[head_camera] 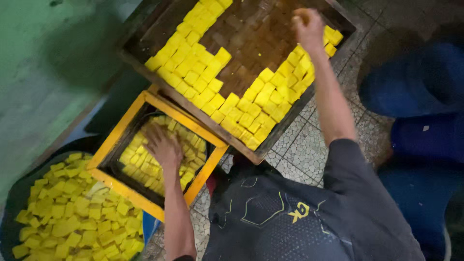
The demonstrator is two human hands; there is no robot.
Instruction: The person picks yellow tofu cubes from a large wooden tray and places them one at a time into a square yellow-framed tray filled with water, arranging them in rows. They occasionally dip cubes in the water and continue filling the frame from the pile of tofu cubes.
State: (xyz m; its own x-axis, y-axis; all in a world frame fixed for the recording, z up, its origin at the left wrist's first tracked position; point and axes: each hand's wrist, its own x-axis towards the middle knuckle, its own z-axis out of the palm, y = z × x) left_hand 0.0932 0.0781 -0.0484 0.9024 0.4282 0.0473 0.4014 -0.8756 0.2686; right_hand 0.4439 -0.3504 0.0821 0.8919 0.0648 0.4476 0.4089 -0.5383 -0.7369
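Observation:
My left hand [163, 146] lies spread, palm down, on yellow cubes [140, 166] packed inside a black crate with a yellow frame [121, 129]. My right hand [308, 25] reaches to the far right corner of a large dark wooden tray [251, 36], its fingers curled and blurred; whether it holds a cube is unclear. Rows of yellow cubes [193, 63] line the tray's left side and more yellow cubes [270, 94] line its near right edge. The brown middle of the tray is bare.
A dark round tub [14, 198] heaped with loose yellow cubes [72, 217] sits at the lower left. Blue containers [420, 82] stand on the right. Patterned floor tiles [299, 150] show below the tray. A green wall [43, 63] is at the left.

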